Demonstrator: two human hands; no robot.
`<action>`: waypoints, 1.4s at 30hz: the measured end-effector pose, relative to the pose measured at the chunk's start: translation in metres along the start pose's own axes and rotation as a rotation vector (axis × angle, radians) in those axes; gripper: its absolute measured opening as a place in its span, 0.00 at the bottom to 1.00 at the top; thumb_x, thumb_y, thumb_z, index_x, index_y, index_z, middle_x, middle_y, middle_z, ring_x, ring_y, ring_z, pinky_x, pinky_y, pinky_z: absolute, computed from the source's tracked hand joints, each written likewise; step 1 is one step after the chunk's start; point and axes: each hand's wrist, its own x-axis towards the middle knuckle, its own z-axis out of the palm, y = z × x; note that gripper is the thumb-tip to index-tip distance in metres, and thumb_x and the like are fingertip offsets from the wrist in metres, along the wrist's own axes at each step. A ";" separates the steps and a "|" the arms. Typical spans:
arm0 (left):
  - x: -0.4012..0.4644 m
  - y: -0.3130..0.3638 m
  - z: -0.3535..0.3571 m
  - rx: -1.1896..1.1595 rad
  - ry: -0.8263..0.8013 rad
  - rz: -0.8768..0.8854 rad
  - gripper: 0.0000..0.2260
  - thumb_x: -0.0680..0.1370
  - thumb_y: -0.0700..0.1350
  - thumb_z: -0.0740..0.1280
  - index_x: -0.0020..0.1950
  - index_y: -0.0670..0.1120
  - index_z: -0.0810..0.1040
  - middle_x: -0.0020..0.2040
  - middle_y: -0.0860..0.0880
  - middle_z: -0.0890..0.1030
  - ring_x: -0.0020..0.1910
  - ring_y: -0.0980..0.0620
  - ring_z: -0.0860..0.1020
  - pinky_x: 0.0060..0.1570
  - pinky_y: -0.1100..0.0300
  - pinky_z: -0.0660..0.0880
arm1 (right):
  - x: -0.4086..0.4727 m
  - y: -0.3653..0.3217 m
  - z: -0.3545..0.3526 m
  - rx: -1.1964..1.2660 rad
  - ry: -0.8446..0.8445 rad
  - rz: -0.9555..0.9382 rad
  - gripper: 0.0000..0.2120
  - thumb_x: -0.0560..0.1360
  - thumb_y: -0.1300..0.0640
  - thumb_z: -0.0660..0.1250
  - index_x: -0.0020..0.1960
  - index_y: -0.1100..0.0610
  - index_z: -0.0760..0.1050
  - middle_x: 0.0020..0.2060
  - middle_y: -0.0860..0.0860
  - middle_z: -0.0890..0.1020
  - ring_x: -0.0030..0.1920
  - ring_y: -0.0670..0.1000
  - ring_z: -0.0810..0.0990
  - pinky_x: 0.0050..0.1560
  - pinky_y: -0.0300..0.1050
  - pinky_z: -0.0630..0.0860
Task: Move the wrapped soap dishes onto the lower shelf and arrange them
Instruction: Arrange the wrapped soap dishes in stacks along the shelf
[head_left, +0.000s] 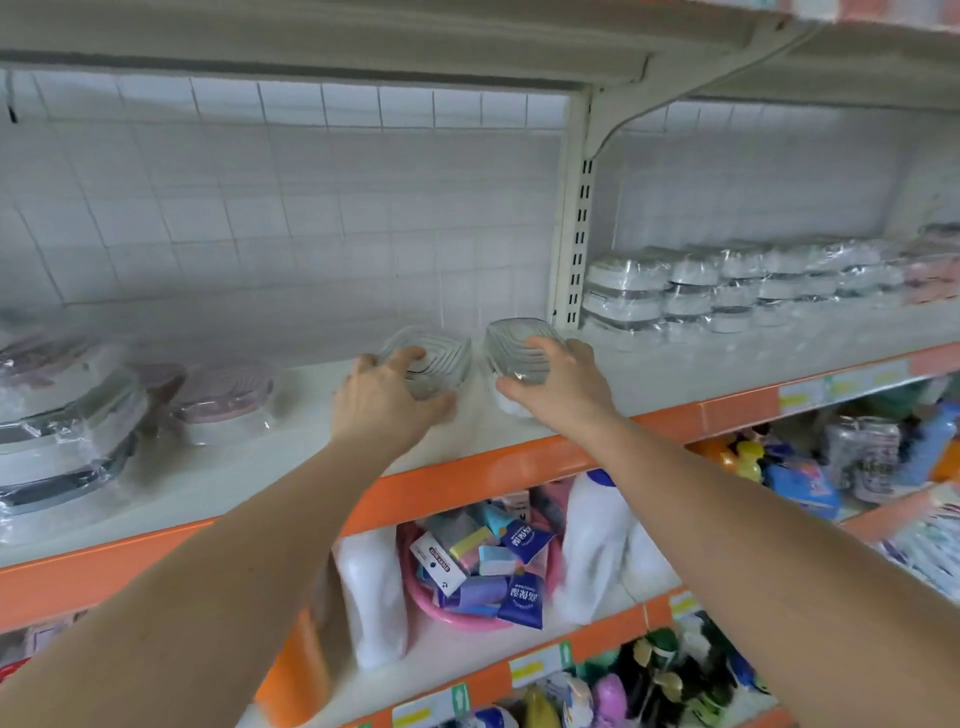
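Both hands reach onto the white shelf (613, 379) with the orange front lip, just left of the slotted upright post (581, 234). The left hand (382, 395) has its grip closed around one clear ribbed soap dish (436, 353), fingers over the near rim and thumb at the front. The right hand (558, 376) is closed the same way on a second clear soap dish (511, 340), which stands closer to the post. The two dishes sit just beside each other, tilted up toward the back wall.

To do this step well, each dish should probably be pressed flat on its base, then slid level with its neighbour so the fronts line up. The wrapping looks slippery, so a firm hold on the rims seems wiser than pinching the film. Right of the post, stacked wrapped dishes (727, 286) show a tidy row to match; left, pink-lidded ones (223, 395) lie loosely.
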 end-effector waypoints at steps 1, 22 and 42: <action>-0.002 0.018 0.001 -0.013 0.008 0.023 0.29 0.71 0.59 0.69 0.70 0.56 0.67 0.66 0.42 0.67 0.63 0.41 0.71 0.61 0.53 0.67 | -0.002 0.012 -0.017 -0.008 0.005 0.012 0.30 0.70 0.42 0.68 0.70 0.46 0.64 0.67 0.54 0.63 0.64 0.57 0.70 0.61 0.44 0.67; -0.046 0.399 0.139 -0.132 -0.010 0.343 0.28 0.69 0.62 0.68 0.68 0.56 0.70 0.62 0.44 0.72 0.56 0.45 0.76 0.54 0.55 0.73 | -0.041 0.278 -0.321 -0.054 0.252 0.189 0.32 0.70 0.43 0.69 0.71 0.47 0.64 0.67 0.53 0.63 0.61 0.56 0.74 0.62 0.48 0.71; 0.131 0.528 0.228 -0.218 0.035 0.425 0.27 0.70 0.62 0.68 0.68 0.58 0.70 0.64 0.45 0.69 0.59 0.45 0.75 0.57 0.57 0.70 | 0.149 0.386 -0.388 -0.099 0.378 0.225 0.31 0.71 0.43 0.69 0.72 0.47 0.63 0.70 0.52 0.63 0.62 0.54 0.73 0.57 0.41 0.68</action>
